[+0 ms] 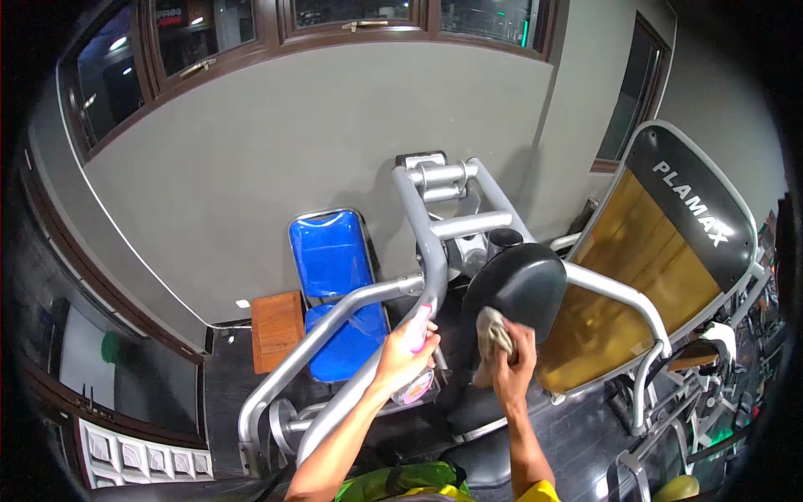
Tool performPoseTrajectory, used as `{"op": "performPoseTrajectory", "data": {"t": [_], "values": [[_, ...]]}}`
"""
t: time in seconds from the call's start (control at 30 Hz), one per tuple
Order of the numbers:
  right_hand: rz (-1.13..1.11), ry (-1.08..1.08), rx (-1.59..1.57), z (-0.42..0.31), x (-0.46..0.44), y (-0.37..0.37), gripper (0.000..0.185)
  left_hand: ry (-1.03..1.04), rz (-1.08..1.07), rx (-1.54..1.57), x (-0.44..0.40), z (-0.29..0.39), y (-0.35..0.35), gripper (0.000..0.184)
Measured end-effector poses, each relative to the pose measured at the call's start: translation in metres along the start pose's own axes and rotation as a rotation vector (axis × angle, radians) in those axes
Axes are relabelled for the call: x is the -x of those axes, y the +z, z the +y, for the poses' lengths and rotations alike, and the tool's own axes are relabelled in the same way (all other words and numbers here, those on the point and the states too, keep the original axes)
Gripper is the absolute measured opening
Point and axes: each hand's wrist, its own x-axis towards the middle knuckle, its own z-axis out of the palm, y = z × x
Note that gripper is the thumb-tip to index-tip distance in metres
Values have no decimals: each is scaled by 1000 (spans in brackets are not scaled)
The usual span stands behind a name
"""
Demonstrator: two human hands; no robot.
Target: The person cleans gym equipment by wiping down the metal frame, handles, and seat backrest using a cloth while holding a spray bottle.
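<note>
My left hand is closed around the neck of a spray bottle. The bottle has a pink and white trigger head, and its labelled body hangs below my fingers. In my right hand is a bunched, greyish-beige cloth, in front of the lower part of a black padded backrest; whether it presses on the pad I cannot tell. The backrest belongs to a gym machine with a silver tubular frame. One of its bent tubes runs just beside my left hand and forearm.
A blue folding chair and a small brown wooden stool stand by the grey wall. To the right rises a panel marked PLAMAX, with a curved silver handle before it. More gym equipment crowds the far right.
</note>
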Motion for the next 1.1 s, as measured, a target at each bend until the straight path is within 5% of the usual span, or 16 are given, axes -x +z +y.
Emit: {"op": "performPoseTrajectory", "data": {"t": [0.27,0.47,0.57,0.9,0.97,1.1], "values": [[-321,-149,264,-25,-138,82,42,93,-37,124,12,-21,-8,21],[-173,-404,733,59,-181,188,27,167,-5,10,25,-44,-6,18],[-310,-193,700,92,-162,219,29,93,-12,82,26,-39,-10,18],[-352,-156,576,57,-87,158,36,95,-46,179,21,-22,-23,15],[-421,-288,801,32,-64,140,35,103,-69,220,20,-24,-27,17],[-497,-66,672,-18,-26,111,38,117,-39,226,22,-15,-31,23]]}}
